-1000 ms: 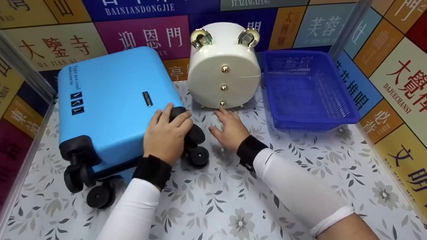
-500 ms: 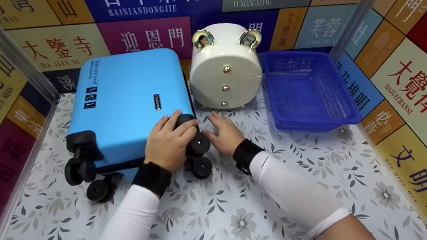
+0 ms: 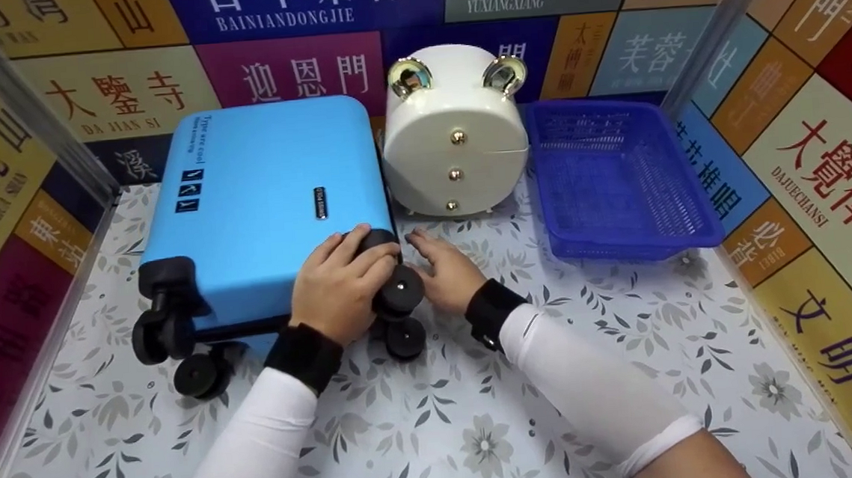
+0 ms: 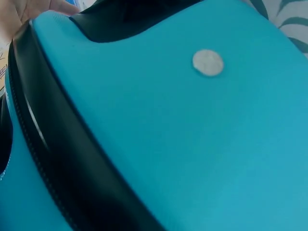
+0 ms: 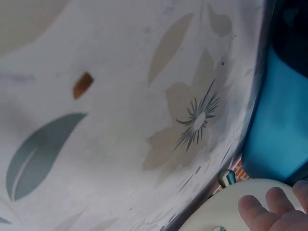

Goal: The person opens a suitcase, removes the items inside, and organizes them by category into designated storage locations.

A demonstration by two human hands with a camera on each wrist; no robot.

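So the blue case (image 3: 265,183) is lying flat, right under and ahead of the left hand (image 3: 339,286), with its wheels (image 3: 406,339) facing the person. That left hand is holding the black corner (image 3: 377,239), fingers bending over it; I'm not seeing where the thumb is going. The right hand (image 3: 449,271) is hovering or resting just beside the same corner, fingers loosely apart and not gripping anything. Can't tell if it's actually touching the case, since a wheel is hiding the thumb. Straight ahead of the right hand, the cream box (image 3: 493,178) is standing upright, and the blue basket (image 3: 636,245) is sitting off to that hand's right, all of it on the flowery bench (image 3: 410,442). My read: the step in hand is placing or squaring up the case, with the left hand doing the steering and the right one guarding the side. I'd guess the next move is calling for a firmer hold from the right hand, plus some care, because the case is sitting really close to the box and those wheels could be rolling or swivelling.
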